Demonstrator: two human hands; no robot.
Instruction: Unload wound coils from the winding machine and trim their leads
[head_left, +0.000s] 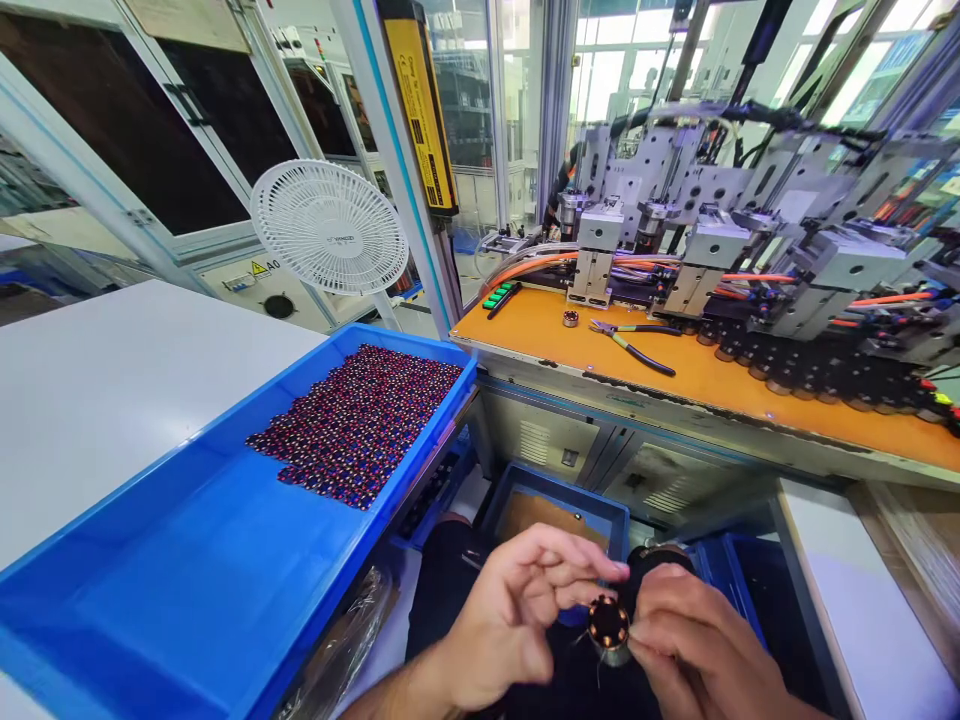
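Low in the head view, both hands meet over my lap. My right hand (694, 640) is closed around a small round wound coil part (608, 625) with copper windings facing up. My left hand (517, 610) pinches at the top edge of that same part with thumb and fingertips. A large blue tray (187, 580) to the left holds several small dark red and blue coil parts (360, 420) packed in its far half.
An orange workbench (697, 375) carries a winding machine (735, 230), pliers (630, 340) and a small ring (571, 318). A white fan (328, 228) stands behind the tray. A blue bin (555, 510) sits under the bench. A white table (97, 380) lies left.
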